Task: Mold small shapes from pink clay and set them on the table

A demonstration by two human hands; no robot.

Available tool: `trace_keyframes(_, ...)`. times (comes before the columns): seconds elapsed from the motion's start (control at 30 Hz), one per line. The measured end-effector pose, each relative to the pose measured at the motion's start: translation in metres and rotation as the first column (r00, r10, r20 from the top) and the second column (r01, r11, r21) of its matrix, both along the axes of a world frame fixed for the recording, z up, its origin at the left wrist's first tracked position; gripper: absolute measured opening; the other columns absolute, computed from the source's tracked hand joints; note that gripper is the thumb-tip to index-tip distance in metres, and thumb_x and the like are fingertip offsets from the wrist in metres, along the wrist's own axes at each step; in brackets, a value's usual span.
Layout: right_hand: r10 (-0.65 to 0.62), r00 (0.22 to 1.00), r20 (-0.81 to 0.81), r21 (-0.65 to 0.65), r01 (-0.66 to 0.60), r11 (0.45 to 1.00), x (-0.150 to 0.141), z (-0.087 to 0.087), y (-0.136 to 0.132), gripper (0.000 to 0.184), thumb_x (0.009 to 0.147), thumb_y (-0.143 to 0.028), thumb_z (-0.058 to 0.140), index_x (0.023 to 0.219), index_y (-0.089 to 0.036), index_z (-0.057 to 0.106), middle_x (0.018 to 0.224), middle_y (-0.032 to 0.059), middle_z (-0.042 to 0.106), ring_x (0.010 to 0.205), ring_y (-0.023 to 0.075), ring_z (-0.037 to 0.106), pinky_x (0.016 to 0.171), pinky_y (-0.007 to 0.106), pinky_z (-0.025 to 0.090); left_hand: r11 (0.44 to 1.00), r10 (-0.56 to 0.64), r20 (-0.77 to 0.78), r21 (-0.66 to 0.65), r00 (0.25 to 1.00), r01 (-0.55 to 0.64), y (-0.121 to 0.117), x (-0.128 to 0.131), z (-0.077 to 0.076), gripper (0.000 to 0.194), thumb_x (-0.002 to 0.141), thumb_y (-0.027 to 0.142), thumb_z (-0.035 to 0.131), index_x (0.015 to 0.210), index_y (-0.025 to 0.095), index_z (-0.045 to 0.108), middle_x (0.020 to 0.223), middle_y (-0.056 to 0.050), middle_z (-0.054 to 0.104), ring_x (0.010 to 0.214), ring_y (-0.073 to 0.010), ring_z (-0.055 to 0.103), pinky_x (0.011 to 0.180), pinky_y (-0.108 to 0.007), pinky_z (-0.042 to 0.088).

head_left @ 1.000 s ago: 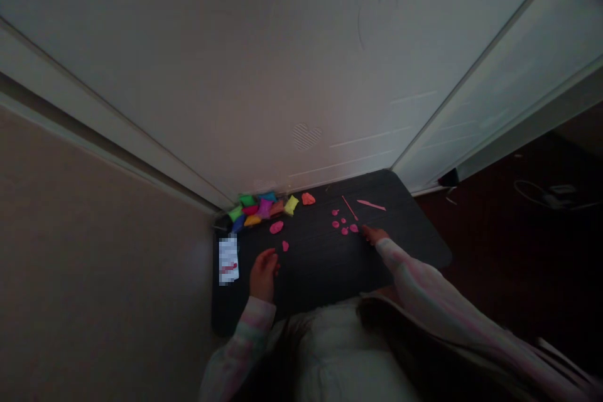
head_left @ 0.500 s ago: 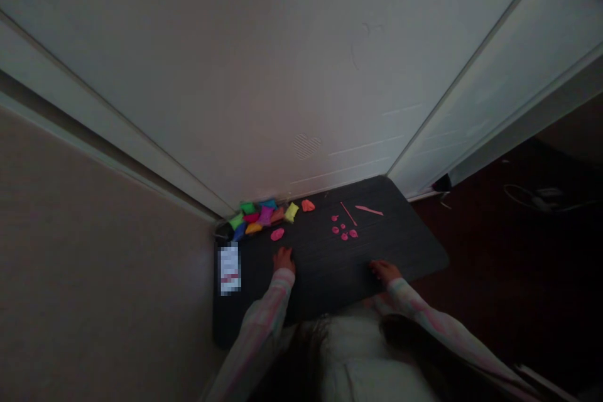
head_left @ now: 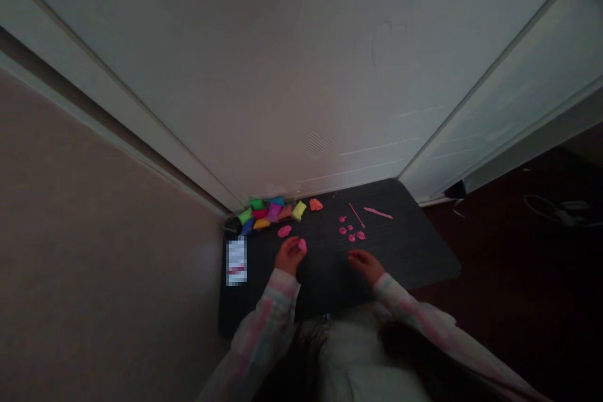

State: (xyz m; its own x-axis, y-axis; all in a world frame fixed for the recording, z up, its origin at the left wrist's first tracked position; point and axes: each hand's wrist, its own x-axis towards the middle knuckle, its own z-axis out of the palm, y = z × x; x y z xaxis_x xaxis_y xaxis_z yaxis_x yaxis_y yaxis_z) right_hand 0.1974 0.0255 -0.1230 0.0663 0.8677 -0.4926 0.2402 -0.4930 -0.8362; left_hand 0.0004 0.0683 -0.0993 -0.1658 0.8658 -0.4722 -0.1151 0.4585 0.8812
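Here's the left hand (head_left: 289,257), low in the centre of the frame, thumb and fingers pinching a small pink piece (head_left: 302,245) above the dark table (head_left: 414,251)! Just above it in the frame lies a flat pink lump (head_left: 284,231). Over to the right of centre, the right hand (head_left: 369,267) has its fingers curled in; whether they grip anything, I cannot tell. Higher up in the picture sit the little pink bits (head_left: 360,235), beside a thin pink stick (head_left: 357,215). Colourful packets (head_left: 274,211) crowd the table's upper-left corner, near an orange lump (head_left: 316,204).
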Motion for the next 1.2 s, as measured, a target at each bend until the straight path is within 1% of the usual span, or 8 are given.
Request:
trace_keyframes(0.13,0.161,0.984,-0.071,0.285,-0.135,0.949,-0.021,0.055,0.007,0.037,0.074,-0.031,0.059,0.108,-0.019,0.053,0.098,0.0048,0.059,0.071,0.0131,0.058,0.065,0.029,0.049,0.983,-0.159,0.144,0.115,0.977,0.143,-0.013,0.002,0.04,0.047,0.048,0.018,0.075,0.093,0.015,0.061,0.083,-0.004,0.065,0.073,-0.0156,0.062,0.072,-0.03,0.048)
trace_keyframes(0.2,0.248,0.966,-0.071,0.424,-0.196,0.884,-0.03,0.081,0.008,0.043,0.072,-0.032,0.061,0.113,-0.023,0.051,0.105,0.0053,0.057,0.074,0.0132,0.058,0.068,0.029,0.049,0.967,-0.226,0.168,0.16,0.96,0.199,-0.018,0.0,0.06,0.043,0.045,0.019,0.076,0.086,0.014,0.065,0.076,-0.004,0.066,0.07,-0.0164,0.062,0.069,-0.029,0.048)
trace_keyframes(0.27,0.324,0.945,-0.039,0.526,-0.256,0.811,-0.038,0.1,0.009,0.038,0.071,-0.03,0.061,0.107,-0.023,0.057,0.1,0.005,0.059,0.074,0.0136,0.057,0.072,0.03,0.048,0.953,-0.265,0.17,0.199,0.949,0.23,-0.022,-0.002,0.074,0.032,0.043,0.018,0.076,0.074,0.015,0.068,0.073,-0.004,0.066,0.07,-0.016,0.061,0.069,-0.028,0.047)
trace_keyframes(0.4,0.419,0.904,0.084,0.629,-0.374,0.682,-0.043,0.109,0.007,0.03,0.073,-0.027,0.059,0.103,-0.022,0.061,0.094,0.0074,0.063,0.082,0.0171,0.058,0.074,0.031,0.048,0.936,-0.32,0.169,0.207,0.932,0.283,-0.028,-0.003,0.082,0.016,0.048,0.022,0.074,0.06,0.014,0.068,0.063,-0.002,0.065,0.063,-0.0149,0.059,0.064,-0.026,0.047)
trace_keyframes(0.5,0.446,0.883,0.15,0.633,-0.432,0.642,-0.042,0.103,0.003,0.025,0.076,-0.025,0.056,0.1,-0.02,0.062,0.089,0.0077,0.065,0.077,0.0163,0.059,0.071,0.029,0.049,0.943,-0.316,0.178,0.171,0.932,0.287,-0.036,-0.001,0.075,0.014,0.051,0.025,0.072,0.058,0.015,0.066,0.06,-0.002,0.066,0.06,-0.0145,0.059,0.06,-0.026,0.047)
trace_keyframes(0.67,0.437,0.877,0.198,0.593,-0.463,0.659,-0.045,0.099,-0.005,0.021,0.077,-0.021,0.052,0.095,-0.017,0.063,0.076,0.0066,0.065,0.067,0.0149,0.059,0.063,0.026,0.049,0.956,-0.289,0.19,0.102,0.938,0.274,-0.047,-0.002,0.064,0.019,0.052,0.029,0.072,0.06,0.014,0.064,0.057,-0.002,0.066,0.052,-0.013,0.058,0.055,-0.025,0.047)
trace_keyframes(0.9,0.363,0.913,0.184,0.519,-0.404,0.753,-0.055,0.097,-0.013,0.009,0.072,-0.018,0.051,0.078,-0.018,0.059,0.065,0.002,0.059,0.059,0.0125,0.054,0.056,0.024,0.044,0.95,-0.311,0.217,0.04,0.925,0.31,-0.047,-0.004,0.058,0.025,0.047,0.031,0.074,0.058,0.014,0.059,0.048,0.001,0.061,0.044,-0.01,0.053,0.049,-0.024,0.044)
trace_keyframes(1.2,0.257,0.965,-0.047,0.396,-0.218,0.892,-0.055,0.081,-0.018,0.007,0.056,-0.013,0.057,0.056,-0.018,0.052,0.052,-0.0047,0.047,0.048,0.0085,0.042,0.048,0.022,0.033,0.929,-0.359,0.232,-0.007,0.904,0.371,-0.057,0.001,0.046,0.028,0.047,0.034,0.073,0.055,0.015,0.054,0.044,0.004,0.057,0.038,-0.0069,0.047,0.042,-0.02,0.038)
